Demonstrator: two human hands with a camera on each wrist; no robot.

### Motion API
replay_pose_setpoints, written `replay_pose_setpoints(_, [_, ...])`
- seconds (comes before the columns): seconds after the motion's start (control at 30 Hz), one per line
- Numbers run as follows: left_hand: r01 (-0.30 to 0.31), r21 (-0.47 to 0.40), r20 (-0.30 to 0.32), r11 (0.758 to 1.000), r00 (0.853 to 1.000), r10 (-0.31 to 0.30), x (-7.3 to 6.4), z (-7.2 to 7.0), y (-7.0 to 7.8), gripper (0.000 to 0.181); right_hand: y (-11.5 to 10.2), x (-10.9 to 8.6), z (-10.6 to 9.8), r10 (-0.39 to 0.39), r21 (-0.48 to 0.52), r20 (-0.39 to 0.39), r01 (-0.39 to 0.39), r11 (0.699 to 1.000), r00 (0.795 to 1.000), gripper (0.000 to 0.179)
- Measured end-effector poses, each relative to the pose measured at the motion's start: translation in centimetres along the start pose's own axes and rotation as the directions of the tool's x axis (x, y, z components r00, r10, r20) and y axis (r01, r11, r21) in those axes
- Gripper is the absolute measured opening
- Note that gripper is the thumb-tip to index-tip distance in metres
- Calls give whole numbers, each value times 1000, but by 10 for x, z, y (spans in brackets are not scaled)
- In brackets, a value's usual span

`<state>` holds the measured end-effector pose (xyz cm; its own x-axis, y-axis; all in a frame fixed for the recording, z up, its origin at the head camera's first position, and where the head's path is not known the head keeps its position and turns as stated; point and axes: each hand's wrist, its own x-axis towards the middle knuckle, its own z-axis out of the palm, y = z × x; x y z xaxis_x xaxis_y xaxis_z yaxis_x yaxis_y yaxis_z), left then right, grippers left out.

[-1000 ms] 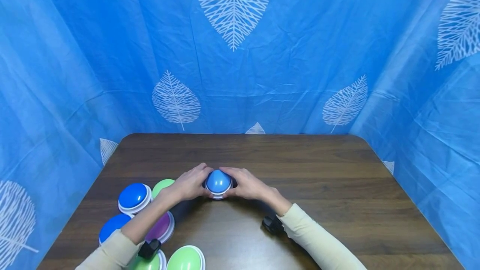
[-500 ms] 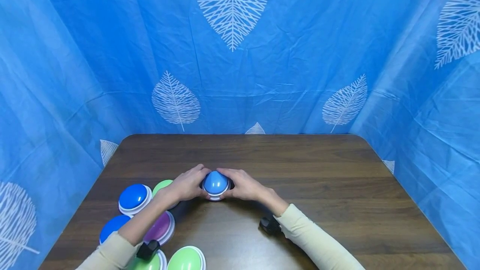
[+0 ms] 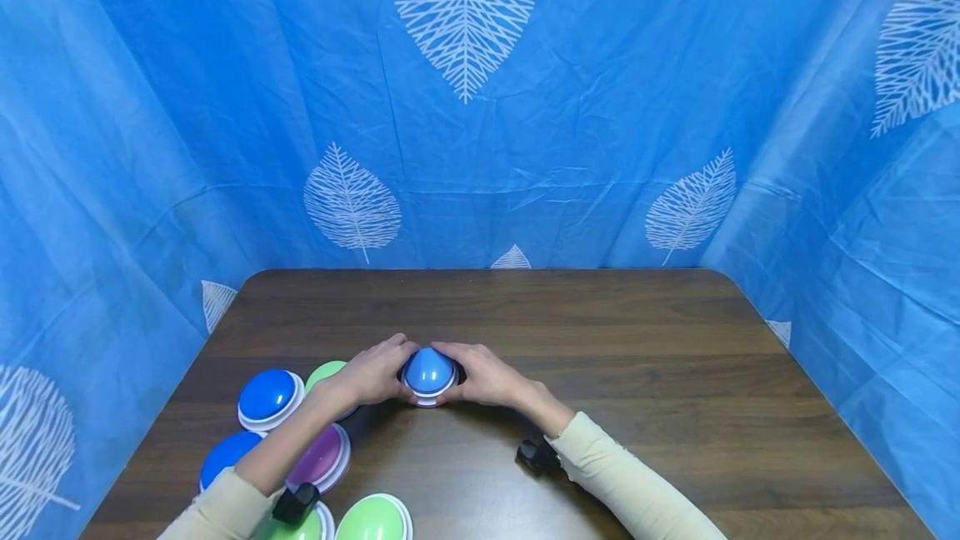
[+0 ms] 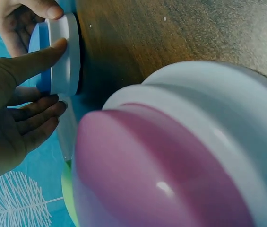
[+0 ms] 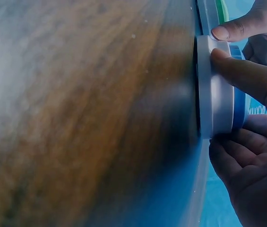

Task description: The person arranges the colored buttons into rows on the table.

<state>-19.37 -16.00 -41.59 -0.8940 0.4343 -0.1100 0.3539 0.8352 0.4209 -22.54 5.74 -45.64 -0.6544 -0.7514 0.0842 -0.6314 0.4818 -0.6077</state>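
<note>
Between both hands, near the middle of the table, is a push button with a blue dome and a white round base. My left hand grips its left side, my right hand its right. In the left wrist view the left thumb presses on the white base while the other fingers curl round the far side. The right wrist view has the right thumb on the same base, beside the other hand's thumb tip. The base sits right at the tabletop, dome up.
Left of the hands are more dome buttons: a blue one, another blue, a purple one partly under the left forearm, and green ones, including one in front. A blue leaf-patterned curtain surrounds the wooden table.
The blue button has slid slightly left and toward me, with both hands keeping hold of it. The buttons on the left stay where they were.
</note>
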Motion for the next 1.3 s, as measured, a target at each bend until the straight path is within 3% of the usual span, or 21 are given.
replay_pose_setpoints(0.37, [-13, 23, 13, 1000, 1000, 13, 1, -3, 0, 63, 0, -1, -1, 8, -2, -6, -8, 1000, 1000, 82])
replay_pose_setpoints(0.6, [-26, 55, -17, 998, 999, 27, -12, -13, 2, 62, -8, -2, -7, -17, -43, -41, 16, 999, 999, 86])
replay_pose_setpoints(0.77, [-16, 127, -54, 992, 998, 23, -33, -22, 14, 67, -23, -6, -11, -86, -30, -56, 84, 996, 995, 90])
replay_pose_setpoints(1.0, [-56, 176, -38, 983, 997, 63, -73, -27, 38, 76, -50, -18, -13, -162, -32, -62, 160, 987, 985, 95])
replay_pose_setpoints(1.17, [-53, 206, -44, 977, 997, 64, -103, -20, 45, 80, -70, -33, -7, -187, -91, -32, 184, 979, 982, 95])
replay_pose_setpoints(1.3, [-53, 223, -18, 973, 998, 59, -122, -7, 45, 85, -79, -47, 3, -253, -181, 0, 249, 952, 968, 95])
